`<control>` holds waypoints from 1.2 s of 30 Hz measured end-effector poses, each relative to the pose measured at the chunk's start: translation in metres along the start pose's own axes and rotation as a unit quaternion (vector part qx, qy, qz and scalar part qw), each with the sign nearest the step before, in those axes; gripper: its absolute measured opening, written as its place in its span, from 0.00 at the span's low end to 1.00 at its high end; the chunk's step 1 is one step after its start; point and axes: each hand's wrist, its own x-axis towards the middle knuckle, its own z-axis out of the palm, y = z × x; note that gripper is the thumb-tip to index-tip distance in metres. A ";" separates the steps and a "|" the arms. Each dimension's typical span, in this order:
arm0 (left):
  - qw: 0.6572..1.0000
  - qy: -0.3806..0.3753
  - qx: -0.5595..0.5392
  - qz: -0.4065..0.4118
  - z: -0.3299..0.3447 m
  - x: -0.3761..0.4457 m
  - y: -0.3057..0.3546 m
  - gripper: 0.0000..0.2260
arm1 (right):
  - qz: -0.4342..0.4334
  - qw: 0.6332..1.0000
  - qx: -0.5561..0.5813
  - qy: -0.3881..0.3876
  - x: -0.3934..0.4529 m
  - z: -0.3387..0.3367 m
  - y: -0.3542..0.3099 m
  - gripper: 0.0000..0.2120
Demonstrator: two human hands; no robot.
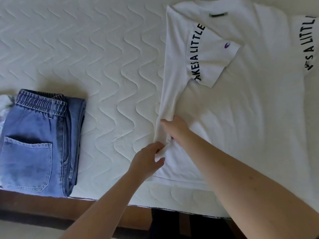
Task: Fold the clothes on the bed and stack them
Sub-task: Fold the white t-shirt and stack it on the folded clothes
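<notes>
From the head view, a white T-shirt lies spread on the right part of a quilted white mattress, with its collar toward the far side and its hem toward the near edge. Its left side has been folded inward, so the left sleeve lies across the chest; the sleeve carries black lettering and a small logo. More black lettering shows on the other sleeve at the far right.

The left hand is near the hem at the shirt's left edge, its thumb and fingers pinching a bit of the white fabric. The right hand sits just beyond it, farther up the same folded edge, with its fingers curled into a bunched ridge of the cloth and gripping it. The two hands are close together but not touching, and both bare forearms reach in from the near side.

Well apart from the shirt, at the near left of the mattress, a pair of blue jeans lies folded, elastic waistband on the far side and a back pocket facing up. A pale garment peeks out from under the jeans at the left frame edge; what it is cannot be told. A brown bed frame runs along the near edge of the mattress
</notes>
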 end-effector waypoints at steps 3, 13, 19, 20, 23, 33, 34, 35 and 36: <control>0.997 -0.064 -0.043 0.030 0.003 -0.007 -0.001 0.09 | 0.017 1.000 0.022 0.001 -0.011 -0.004 0.015 0.15; 0.988 0.074 -0.129 -0.031 0.034 -0.048 -0.050 0.23 | 0.065 0.987 0.098 -0.112 -0.063 0.018 0.095 0.09; 0.999 -0.025 -0.037 0.018 0.039 -0.053 -0.053 0.42 | 0.018 0.992 0.108 -0.071 -0.077 0.031 0.116 0.10; 0.999 -0.035 -0.006 0.028 0.041 -0.054 -0.051 0.46 | 0.011 0.992 0.108 -0.064 -0.079 0.029 0.121 0.10; 0.997 0.008 0.076 0.032 0.051 -0.058 -0.041 0.47 | -0.004 0.986 0.151 -0.066 -0.090 0.022 0.135 0.07; 0.991 0.102 -0.002 -0.083 0.081 -0.073 -0.015 0.29 | -0.030 0.982 0.187 0.001 -0.110 0.012 0.162 0.05; 0.991 0.106 0.003 -0.081 0.083 -0.074 -0.016 0.29 | -0.038 0.984 0.173 0.003 -0.110 0.011 0.164 0.05; 0.991 0.106 0.015 -0.075 0.085 -0.076 -0.017 0.29 | -0.047 0.988 0.146 0.002 -0.110 0.010 0.167 0.05; 0.992 0.104 0.028 -0.070 0.087 -0.077 -0.018 0.29 | -0.053 0.994 0.100 0.000 -0.110 0.010 0.169 0.05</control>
